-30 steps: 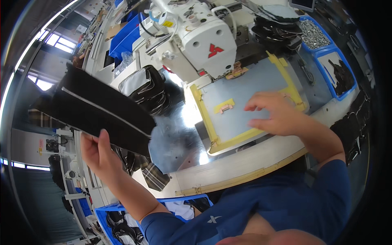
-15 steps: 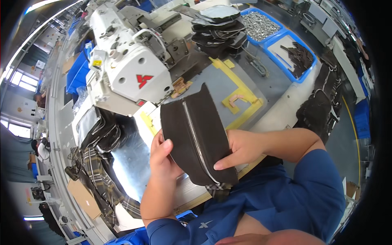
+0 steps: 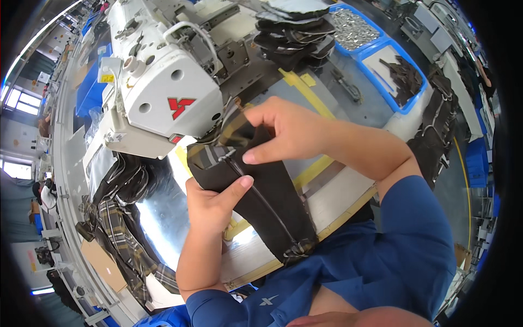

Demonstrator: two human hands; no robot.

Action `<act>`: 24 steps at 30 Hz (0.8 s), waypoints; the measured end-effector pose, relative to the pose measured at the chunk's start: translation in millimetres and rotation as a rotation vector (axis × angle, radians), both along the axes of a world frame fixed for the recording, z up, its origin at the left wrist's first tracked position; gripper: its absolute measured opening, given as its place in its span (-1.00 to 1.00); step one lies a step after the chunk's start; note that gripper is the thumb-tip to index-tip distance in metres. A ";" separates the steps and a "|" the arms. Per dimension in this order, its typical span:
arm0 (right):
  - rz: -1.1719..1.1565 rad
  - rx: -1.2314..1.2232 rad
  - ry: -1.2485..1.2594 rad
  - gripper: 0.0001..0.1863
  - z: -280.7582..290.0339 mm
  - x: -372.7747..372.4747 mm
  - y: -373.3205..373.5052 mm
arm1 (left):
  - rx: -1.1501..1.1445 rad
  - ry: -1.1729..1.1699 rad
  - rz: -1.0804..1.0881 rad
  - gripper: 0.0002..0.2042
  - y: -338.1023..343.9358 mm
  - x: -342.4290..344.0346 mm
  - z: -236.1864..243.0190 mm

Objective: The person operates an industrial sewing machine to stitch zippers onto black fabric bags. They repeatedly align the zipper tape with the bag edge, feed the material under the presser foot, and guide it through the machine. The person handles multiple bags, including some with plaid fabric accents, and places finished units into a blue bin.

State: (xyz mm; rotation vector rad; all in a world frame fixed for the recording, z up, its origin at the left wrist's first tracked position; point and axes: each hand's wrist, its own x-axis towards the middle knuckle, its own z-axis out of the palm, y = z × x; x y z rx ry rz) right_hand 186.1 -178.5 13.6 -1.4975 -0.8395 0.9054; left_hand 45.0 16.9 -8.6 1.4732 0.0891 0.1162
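Observation:
Between my hands is a black fabric panel [image 3: 261, 201] with a zipper [image 3: 271, 211] down its length and plaid cloth at both ends. My left hand [image 3: 218, 201] is closed on its left edge, thumb on top beside the zipper. At the far end, my right hand [image 3: 278, 136] pinches the panel and its plaid flap [image 3: 234, 128] near the metal zipper end. The fingers under the cloth are hidden. Just beyond the flap stands the head of a white sewing machine [image 3: 169, 98]. The panel's near end lies by the table's front edge.
Dark fabric pieces [image 3: 294, 32] are stacked at the back. Blue trays hold metal parts [image 3: 354, 30] and dark strips [image 3: 403, 82]. Plaid cloth [image 3: 117, 229] and a black bundle [image 3: 125, 180] lie at the left. Yellow tape [image 3: 310, 95] marks the tabletop.
My right hand has moved from the panel's near right side up to its far end. The panel now shows a plaid flap there, and its near end has come closer to my body.

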 end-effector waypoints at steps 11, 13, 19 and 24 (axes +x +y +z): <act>-0.023 0.279 0.356 -0.64 -4.1 -12.1 -6.4 | 0.174 -0.117 -0.180 -0.43 2.6 -17.6 -20.3; -0.078 0.250 0.349 -0.64 -9.2 -6.8 -9.6 | 0.206 -0.188 -0.245 -0.35 9.0 -16.7 -26.1; 0.000 -0.024 0.300 -0.38 0.2 -11.6 -17.3 | 0.213 -0.245 -0.249 -0.29 3.1 -17.6 -31.3; 0.046 0.014 0.244 -0.30 1.0 -18.6 -18.4 | 0.308 -0.247 -0.262 -0.29 0.8 -22.5 -25.3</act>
